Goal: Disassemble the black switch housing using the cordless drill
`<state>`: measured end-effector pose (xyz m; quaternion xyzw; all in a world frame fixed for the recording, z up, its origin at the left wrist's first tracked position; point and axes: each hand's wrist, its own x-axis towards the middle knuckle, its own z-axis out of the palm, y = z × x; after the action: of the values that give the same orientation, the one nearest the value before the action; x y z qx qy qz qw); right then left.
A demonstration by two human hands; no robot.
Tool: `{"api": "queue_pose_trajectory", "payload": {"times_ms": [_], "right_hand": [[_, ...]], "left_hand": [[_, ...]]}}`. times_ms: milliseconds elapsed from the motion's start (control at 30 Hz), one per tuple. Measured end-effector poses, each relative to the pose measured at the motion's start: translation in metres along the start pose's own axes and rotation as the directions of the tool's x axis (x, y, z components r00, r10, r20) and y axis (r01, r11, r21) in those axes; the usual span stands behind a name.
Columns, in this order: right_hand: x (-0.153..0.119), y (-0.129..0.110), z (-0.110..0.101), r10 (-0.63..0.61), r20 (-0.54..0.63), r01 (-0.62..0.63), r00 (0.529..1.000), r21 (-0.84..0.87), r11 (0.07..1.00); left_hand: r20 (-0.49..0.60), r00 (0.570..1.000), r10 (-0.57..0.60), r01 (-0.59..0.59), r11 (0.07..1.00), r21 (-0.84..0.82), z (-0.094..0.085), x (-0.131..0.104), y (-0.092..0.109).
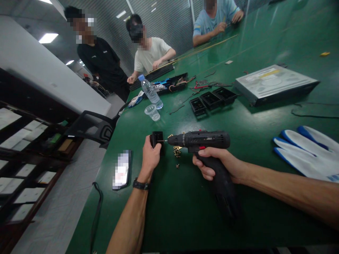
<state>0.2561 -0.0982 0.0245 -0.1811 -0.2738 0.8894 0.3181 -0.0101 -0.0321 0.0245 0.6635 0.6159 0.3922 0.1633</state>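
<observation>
Gripping small black part (157, 138) — left hand (150, 157); right hand (217, 163) closed round drill (202, 141), bit apparently touching.

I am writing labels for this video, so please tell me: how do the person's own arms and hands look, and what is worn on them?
Both forearms are bare, with no sleeves in view. The left hand has no glove; a dark wristwatch with a black band sits on its wrist. The right hand is also without glove, and I see no watch, ring or bracelet on it. The fingers are uncovered.
</observation>
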Motion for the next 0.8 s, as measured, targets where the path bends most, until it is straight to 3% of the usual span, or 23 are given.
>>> {"api": "queue_pose_trajectory", "payload": {"times_ms": [500,800], "right_hand": [[0.000,0.001,-0.002,-0.005,-0.002,0.005,1.000,-0.013,1.000],[0.000,0.000,-0.001,-0.003,-0.006,0.003,1.000,-0.030,1.000]], "left_hand": [[0.018,1.000,-0.012,0.013,0.999,-0.032,-0.002,0.000,0.002],[0.167,0.986,0.004,0.020,0.990,-0.140,-0.011,0.003,-0.001]]}}
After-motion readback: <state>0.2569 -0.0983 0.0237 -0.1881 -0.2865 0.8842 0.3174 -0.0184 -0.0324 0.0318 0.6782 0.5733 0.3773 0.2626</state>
